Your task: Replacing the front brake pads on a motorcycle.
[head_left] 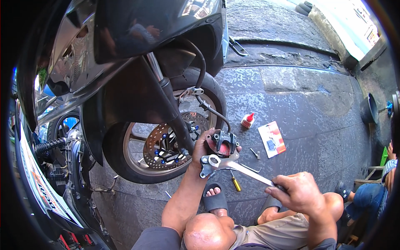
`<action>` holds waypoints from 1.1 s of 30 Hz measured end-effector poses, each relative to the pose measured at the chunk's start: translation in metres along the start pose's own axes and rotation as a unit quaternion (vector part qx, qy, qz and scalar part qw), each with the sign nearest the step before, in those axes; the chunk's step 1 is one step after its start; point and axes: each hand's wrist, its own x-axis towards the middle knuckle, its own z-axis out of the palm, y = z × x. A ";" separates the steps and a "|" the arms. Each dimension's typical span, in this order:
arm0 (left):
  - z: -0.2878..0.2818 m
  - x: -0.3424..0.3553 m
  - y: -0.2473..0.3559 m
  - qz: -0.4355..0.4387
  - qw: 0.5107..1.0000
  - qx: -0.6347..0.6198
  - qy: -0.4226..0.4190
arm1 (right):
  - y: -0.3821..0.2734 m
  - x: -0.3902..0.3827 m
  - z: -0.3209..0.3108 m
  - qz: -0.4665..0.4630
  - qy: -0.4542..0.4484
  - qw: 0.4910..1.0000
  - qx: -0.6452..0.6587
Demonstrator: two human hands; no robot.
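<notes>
My left hand (201, 149) is wrapped round a brake caliper (221, 143), black with a reddish inner face, held up beside the front wheel of a motorcycle. A brake hose (218, 113) runs from the caliper up toward the fork. In my right hand (301, 192), the fingers close round one end of a long silver wrench (252, 174). The wrench's ring end lies at the silver bracket (205, 168) on the caliper's near side; whether it sits on a bolt I cannot tell. My left palm is hidden behind the caliper.
The front tyre (121, 166) and drilled brake disc (156, 152) stand close left. On the paving lie a red-capped bottle (247, 121), a carded pack (272, 140), a small metal part (255, 153) and a yellow-handled screwdriver (236, 183). Another person's leg (364, 198) is at right.
</notes>
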 end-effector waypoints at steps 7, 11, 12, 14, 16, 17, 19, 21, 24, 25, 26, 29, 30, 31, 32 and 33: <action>-0.032 -0.015 -0.004 0.106 0.992 0.009 -0.065 | 0.058 0.010 -0.043 0.098 -0.109 0.977 0.156; -0.032 -0.004 -0.019 0.107 0.989 -0.051 -0.088 | 0.112 0.015 -0.026 0.211 -0.140 0.966 0.058; -0.036 -0.013 -0.015 0.119 0.989 -0.046 -0.076 | 0.138 0.028 0.015 0.190 -0.152 0.967 0.071; -0.034 -0.015 -0.016 0.118 0.988 -0.080 -0.055 | 0.173 0.027 0.083 0.172 -0.168 0.971 0.005; -0.033 -0.017 -0.013 0.099 0.989 -0.050 -0.102 | 0.194 0.015 0.147 0.151 -0.167 0.974 -0.004; -0.036 -0.018 -0.014 0.107 0.988 -0.042 -0.107 | 0.196 0.013 0.173 0.123 -0.167 0.977 -0.041; -0.032 -0.016 -0.014 0.113 0.987 -0.054 -0.098 | 0.199 0.005 0.206 0.107 -0.174 0.977 -0.052; -0.029 -0.018 -0.012 0.112 0.988 -0.063 -0.088 | 0.190 0.010 0.206 -0.019 -0.108 0.993 -0.038; -0.031 -0.013 -0.013 0.092 0.992 -0.022 -0.086 | 0.181 0.029 0.169 -0.044 -0.080 0.994 -0.054; -0.035 -0.013 -0.013 0.093 0.992 -0.018 -0.079 | 0.159 0.050 0.148 0.003 -0.115 0.991 0.062; -0.037 -0.013 -0.015 0.122 0.990 -0.005 -0.068 | 0.142 0.066 0.134 -0.001 -0.094 0.980 0.175; -0.041 -0.006 -0.024 0.150 0.983 -0.040 -0.101 | 0.091 0.105 0.092 0.011 -0.079 0.936 0.344; -0.041 -0.006 -0.026 0.175 0.980 -0.035 -0.090 | 0.070 0.114 0.079 0.045 -0.086 0.899 0.427; -0.042 -0.005 -0.028 0.199 0.976 -0.030 -0.080 | 0.052 0.119 0.073 0.050 -0.062 0.884 0.460; -0.045 -0.002 -0.030 0.209 0.971 -0.003 -0.116 | 0.043 0.122 0.076 0.039 -0.054 0.879 0.472; -0.047 -0.002 -0.030 0.208 0.971 -0.004 -0.119 | 0.034 0.123 0.078 0.024 -0.046 0.874 0.484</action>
